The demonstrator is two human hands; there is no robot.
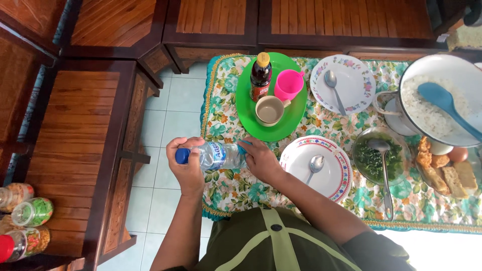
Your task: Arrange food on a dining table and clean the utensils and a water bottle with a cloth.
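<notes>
head view: looking straight down at a table with a floral cloth [236,190], person at the near edge
left hand [187,165]: forearm comes up from the near edge, wrist bent, fingers curled over the cap end of a water bottle [213,155]; closed around it
right hand [261,159]: forearm runs in diagonally from the near right, fingers wrapped on the bottle's base end; grip closed on it
water bottle: clear plastic, blue cap [182,156] pointing left, lying horizontal between both hands, held at the near left corner of the table, cap end past the cloth edge and above the tiled floor
green tray [246,105]: just beyond the hands, carries a dark sauce bottle [260,76], a pink cup [289,84] and a beige mug [270,110]
near plate [331,173]: right of the right hand, close by, spoon on it
far plate [351,80]: floral rim, spoon on it
greens bowl [379,155]: glass, ladle in it, right of near plate
rice pot [442,100]: far right, blue spatula in the rice
fried pieces [447,173]: right edge, near the pot
jars [27,216]: on the wooden bench at the near left, well apart from the hands
</notes>
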